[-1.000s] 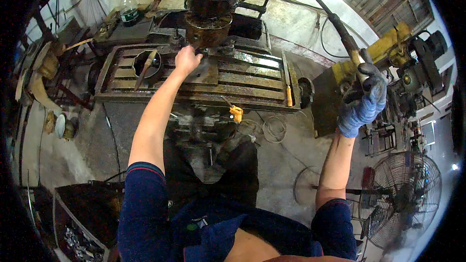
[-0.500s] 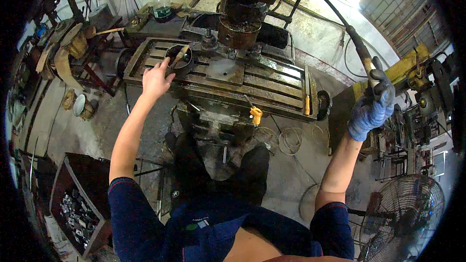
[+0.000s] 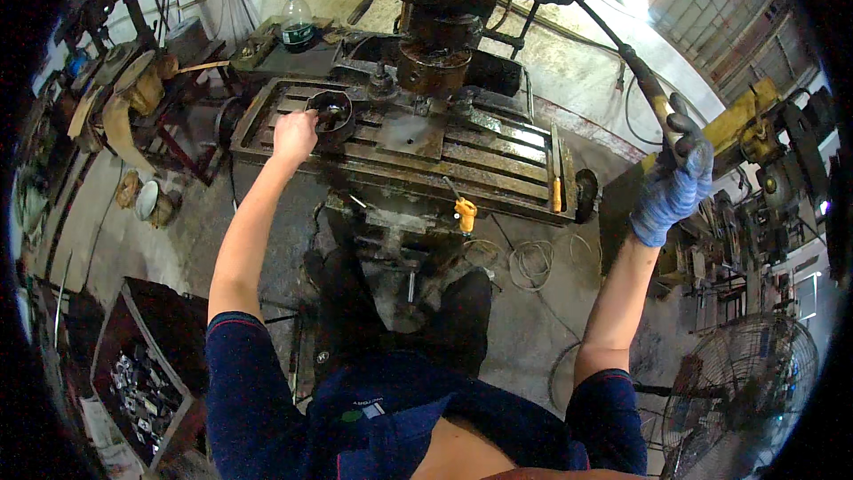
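Note:
My bare left hand is closed at the left rim of a round dark pot. The fingertips turn inward and hide whatever is between them. Dark liquid shows inside the pot, which stands on the slotted machine table. My right hand, in a blue-grey glove, is wrapped round the grip of a long machine lever reaching down from the machine's upper right. Above the table hangs the round, rusty spindle head, to the right of the pot. A flat plate lies below it.
A yellow-handled tool hangs at the table's front edge; a yellow-handled file lies at its right end. A bin of metal pieces stands lower left, a fan lower right. A large clear bottle stands behind, and cables coil on the floor.
My left hand has gone from spread fingers above the pot to closed at its rim. The wooden handle seen in the pot no longer shows. My right hand stays on the lever, shifted slightly left.

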`<state>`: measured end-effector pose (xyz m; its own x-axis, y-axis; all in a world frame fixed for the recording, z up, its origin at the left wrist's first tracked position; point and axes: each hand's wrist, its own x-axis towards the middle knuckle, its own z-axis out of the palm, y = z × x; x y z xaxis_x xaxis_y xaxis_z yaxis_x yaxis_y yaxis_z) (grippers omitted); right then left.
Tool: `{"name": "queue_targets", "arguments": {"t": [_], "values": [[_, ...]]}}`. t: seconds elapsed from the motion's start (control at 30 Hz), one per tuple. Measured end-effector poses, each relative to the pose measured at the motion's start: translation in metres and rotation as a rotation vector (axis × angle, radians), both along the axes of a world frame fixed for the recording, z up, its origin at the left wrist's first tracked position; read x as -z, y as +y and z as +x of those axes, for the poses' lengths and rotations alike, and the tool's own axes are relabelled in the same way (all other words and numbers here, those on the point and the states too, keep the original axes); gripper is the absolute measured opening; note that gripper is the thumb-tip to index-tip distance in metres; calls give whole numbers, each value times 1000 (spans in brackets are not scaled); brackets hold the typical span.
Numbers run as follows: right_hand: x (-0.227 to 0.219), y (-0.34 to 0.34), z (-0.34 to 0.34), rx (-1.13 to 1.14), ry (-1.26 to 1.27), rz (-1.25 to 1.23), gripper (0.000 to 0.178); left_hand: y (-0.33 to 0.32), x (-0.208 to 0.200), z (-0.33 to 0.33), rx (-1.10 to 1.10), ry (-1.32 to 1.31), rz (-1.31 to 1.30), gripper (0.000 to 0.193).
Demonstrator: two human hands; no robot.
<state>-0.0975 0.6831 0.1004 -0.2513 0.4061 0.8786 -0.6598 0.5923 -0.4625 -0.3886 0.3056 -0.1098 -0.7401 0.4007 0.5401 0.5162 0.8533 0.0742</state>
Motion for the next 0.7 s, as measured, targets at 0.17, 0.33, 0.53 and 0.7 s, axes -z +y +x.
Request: {"name": "queue_targets", "arguments": {"t": [0.17,0.33,0.53,0.7], "values": [[0,0,-1,-38,5,-39,26,5,-2,5,39,-188,170,16],[2,7,-1,-101,46,-15,30,-22,-21,8,-27,-228,306,20],[1,2,-2,-51,37,4,23,-51,-30,25,-91,-473,624,23],[2,-2,-2,-33,19,-64,22,-79,-21,31,-102,-485,661,25]]}}
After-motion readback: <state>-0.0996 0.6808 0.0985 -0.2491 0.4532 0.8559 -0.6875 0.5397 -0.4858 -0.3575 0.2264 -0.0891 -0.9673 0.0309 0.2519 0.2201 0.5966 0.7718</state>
